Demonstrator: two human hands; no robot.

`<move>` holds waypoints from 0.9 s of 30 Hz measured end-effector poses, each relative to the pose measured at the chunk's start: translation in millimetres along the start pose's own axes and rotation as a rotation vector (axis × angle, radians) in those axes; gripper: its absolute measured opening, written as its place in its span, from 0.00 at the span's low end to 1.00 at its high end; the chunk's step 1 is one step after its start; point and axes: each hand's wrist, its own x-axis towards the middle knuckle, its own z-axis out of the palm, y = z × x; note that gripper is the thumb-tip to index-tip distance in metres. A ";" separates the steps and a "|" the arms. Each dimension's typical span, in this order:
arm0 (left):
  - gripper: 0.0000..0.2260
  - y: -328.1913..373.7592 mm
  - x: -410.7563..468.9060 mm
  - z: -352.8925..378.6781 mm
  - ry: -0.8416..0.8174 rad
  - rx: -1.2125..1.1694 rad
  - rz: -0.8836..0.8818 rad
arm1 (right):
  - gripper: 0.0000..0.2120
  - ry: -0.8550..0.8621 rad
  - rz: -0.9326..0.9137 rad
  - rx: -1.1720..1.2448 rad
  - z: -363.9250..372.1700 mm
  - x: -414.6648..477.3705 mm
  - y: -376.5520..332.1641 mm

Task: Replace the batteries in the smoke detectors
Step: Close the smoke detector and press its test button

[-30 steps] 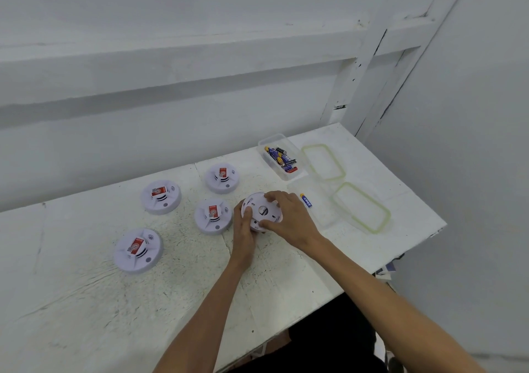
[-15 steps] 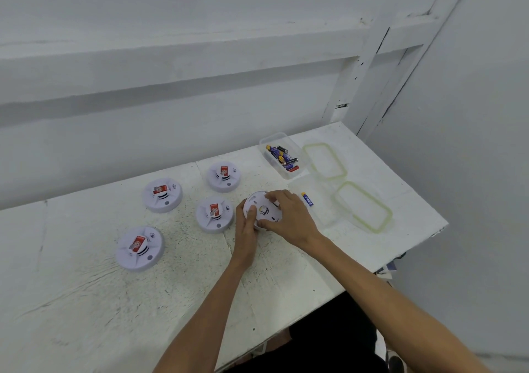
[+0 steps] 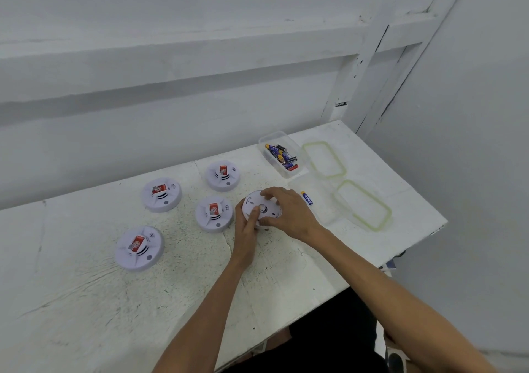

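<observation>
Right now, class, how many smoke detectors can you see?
5 detectors: front left, back left, centre, back centre, and a fifth detector held between the left hand and right hand.

Flipped white smoke detector (image 3: 253, 201) beside four red-labelled detectors (image 3: 214, 213); loose blue battery (image 3: 307, 198) nearby.

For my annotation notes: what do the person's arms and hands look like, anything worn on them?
No sleeves: left forearm and right forearm are bare. The left hand and right hand carry no gloves, watch or visible rings.
</observation>
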 end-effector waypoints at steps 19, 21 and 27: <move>0.17 -3.9 5.4 0.2 0.069 0.002 -0.060 | 0.40 0.100 -0.001 0.038 12.1 -15.4 14.7; 0.17 -4.2 5.8 0.5 0.071 0.008 -0.041 | 0.37 0.117 -0.006 0.059 14.4 -17.1 17.7; 0.16 -5.0 5.3 1.4 0.058 0.078 -0.017 | 0.34 0.133 0.045 0.142 17.4 -19.8 25.7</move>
